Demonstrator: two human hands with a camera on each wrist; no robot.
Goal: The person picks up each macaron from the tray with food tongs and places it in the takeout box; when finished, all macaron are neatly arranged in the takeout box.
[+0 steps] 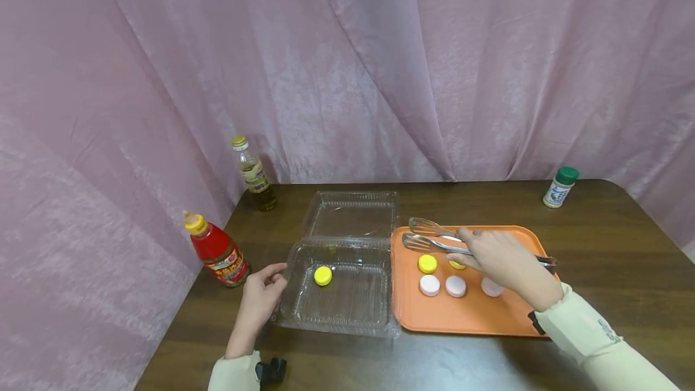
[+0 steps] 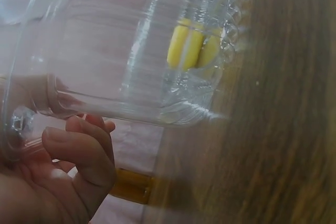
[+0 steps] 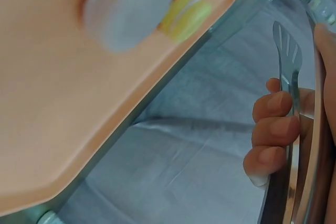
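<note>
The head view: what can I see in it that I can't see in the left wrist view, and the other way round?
Only the head view shows the right hand gripping the tongs, and the green-capped shaker.
Only the left wrist view shows the pale band around the side of the yellow disc.
Both show the left hand at the clear container, that yellow disc inside it, and the wooden table.
</note>
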